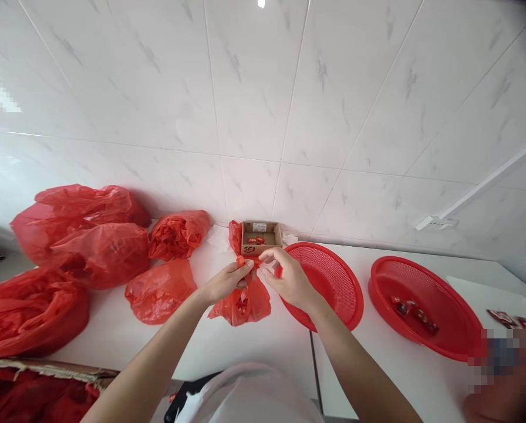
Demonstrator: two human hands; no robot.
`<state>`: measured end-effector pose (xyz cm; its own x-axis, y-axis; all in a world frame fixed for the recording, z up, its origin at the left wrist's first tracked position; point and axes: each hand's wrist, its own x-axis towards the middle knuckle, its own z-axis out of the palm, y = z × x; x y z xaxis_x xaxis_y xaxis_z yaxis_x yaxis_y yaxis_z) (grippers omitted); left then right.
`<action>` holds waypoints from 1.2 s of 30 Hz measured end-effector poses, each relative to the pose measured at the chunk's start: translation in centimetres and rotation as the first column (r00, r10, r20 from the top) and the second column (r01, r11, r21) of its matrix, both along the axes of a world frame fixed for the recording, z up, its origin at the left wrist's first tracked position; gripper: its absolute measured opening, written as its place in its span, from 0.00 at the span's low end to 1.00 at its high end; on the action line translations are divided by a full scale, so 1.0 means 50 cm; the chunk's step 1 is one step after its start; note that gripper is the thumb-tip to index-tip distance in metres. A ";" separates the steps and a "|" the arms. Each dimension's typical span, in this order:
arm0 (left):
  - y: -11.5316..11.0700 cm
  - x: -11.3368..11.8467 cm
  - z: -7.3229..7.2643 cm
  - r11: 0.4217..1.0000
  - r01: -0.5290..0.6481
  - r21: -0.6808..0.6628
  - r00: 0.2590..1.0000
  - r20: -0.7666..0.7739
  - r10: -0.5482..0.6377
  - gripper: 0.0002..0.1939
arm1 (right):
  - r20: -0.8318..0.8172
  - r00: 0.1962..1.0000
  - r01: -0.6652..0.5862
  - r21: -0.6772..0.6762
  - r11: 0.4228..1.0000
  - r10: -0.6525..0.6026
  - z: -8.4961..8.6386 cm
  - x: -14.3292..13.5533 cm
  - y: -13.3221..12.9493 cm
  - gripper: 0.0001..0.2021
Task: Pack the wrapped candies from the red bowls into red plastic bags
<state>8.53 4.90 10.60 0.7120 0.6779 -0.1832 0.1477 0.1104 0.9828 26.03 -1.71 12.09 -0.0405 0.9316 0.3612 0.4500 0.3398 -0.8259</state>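
A small red plastic bag [242,311] lies on the white table in front of me, with little red pieces inside it. My left hand [231,277] is closed around the gathered top of this bag, and a bit of red sticks up above the thumb. Just right of the bag's neck is my right hand [286,276], its fingers curved and apart with nothing seen in them. Behind both hands stands a small open cardboard box [265,249] containing a few red packets [256,240].
Several filled red bags [100,255] crowd the left. A red perforated basket [333,270] stands by my right forearm; beyond it a red basin [386,264] holds wrapped packets. A carton [47,370] of red items is lower left. Another person [501,376] is at the right edge.
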 end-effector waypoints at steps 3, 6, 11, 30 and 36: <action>0.008 -0.003 0.005 1.000 0.000 -0.004 1.000 -0.006 0.000 0.22 | 0.069 0.998 -0.007 0.030 1.000 0.005 -0.016 -0.009 0.017 0.04; 0.020 -0.014 0.014 0.998 -0.052 0.021 0.999 0.004 0.052 0.21 | 0.038 0.999 -0.040 0.028 0.999 0.039 -0.016 -0.013 0.011 0.02; 0.030 -0.025 0.030 0.982 -0.017 0.189 0.999 -0.044 0.026 0.18 | -0.075 0.971 -0.236 -0.115 0.965 0.228 -0.006 -0.005 0.002 0.03; 0.018 0.026 -0.045 0.553 -0.171 0.816 0.948 -0.017 0.317 0.17 | -0.366 0.928 -0.161 -0.238 0.958 0.065 -0.088 -0.001 0.041 0.15; 0.012 -0.044 -0.093 0.596 -0.133 0.792 0.916 -0.131 0.379 0.18 | -0.474 0.873 -0.026 -0.273 0.962 -0.112 -0.098 0.051 0.055 0.18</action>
